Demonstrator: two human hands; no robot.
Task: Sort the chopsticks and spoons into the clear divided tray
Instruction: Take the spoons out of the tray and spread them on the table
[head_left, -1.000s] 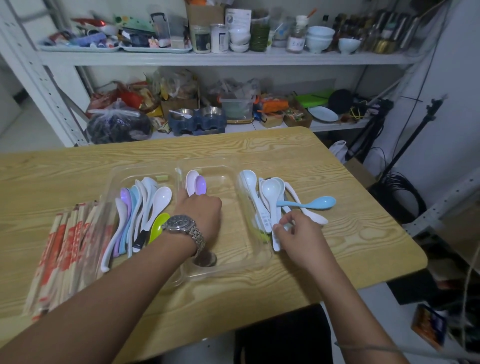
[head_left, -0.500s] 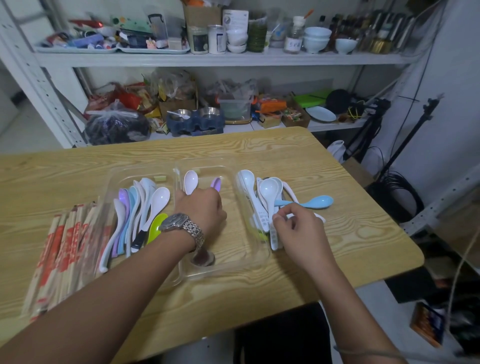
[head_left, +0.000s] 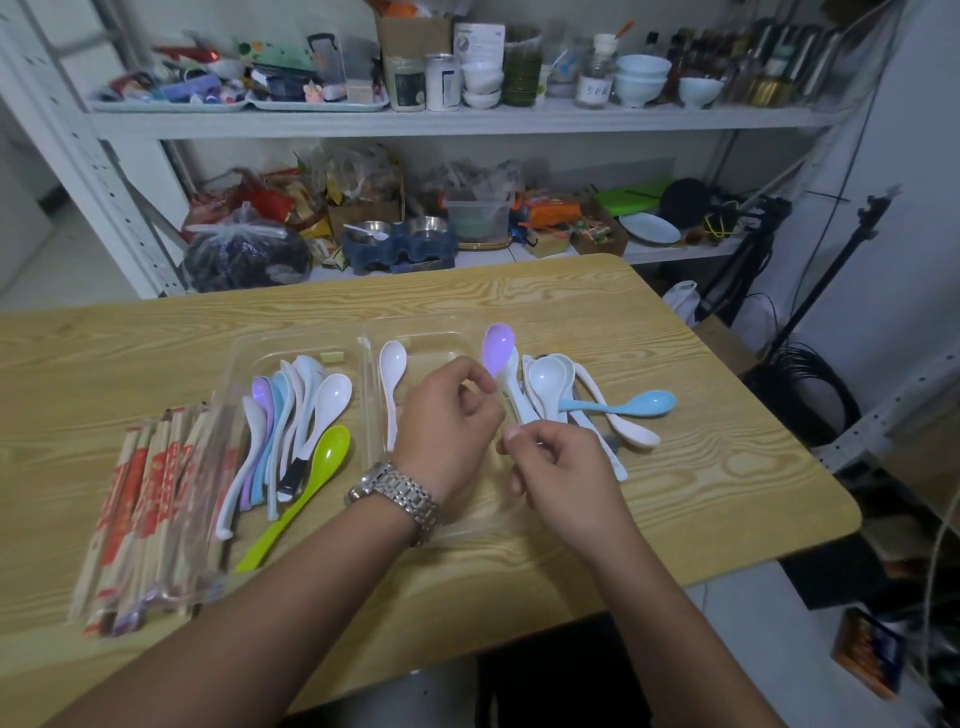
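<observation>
The clear divided tray (head_left: 415, 326) lies mid-table. Its left compartment holds several white, blue and purple spoons (head_left: 298, 405) and a green spoon (head_left: 317, 478). One white spoon (head_left: 390, 382) lies in the middle compartment. My left hand (head_left: 447, 415), with a wristwatch, pinches a purple spoon (head_left: 498, 344) and holds it raised over the tray's right side. My right hand (head_left: 556, 467) is curled just below it, thumb and forefinger meeting at the handle end of a white spoon (head_left: 513, 382). Paper-sleeved chopsticks (head_left: 148, 499) lie at the tray's left end.
A loose pile of white spoons (head_left: 550, 382) and a light blue spoon (head_left: 631, 405) lie on the wooden table (head_left: 701, 483) right of the tray. Cluttered white shelves (head_left: 467, 122) stand behind the table. Tripods and cables fill the floor at right.
My left hand lifted the purple spoon out of the middle compartment and carried it right. My right hand rose off the spoon pile and moved left toward it.
</observation>
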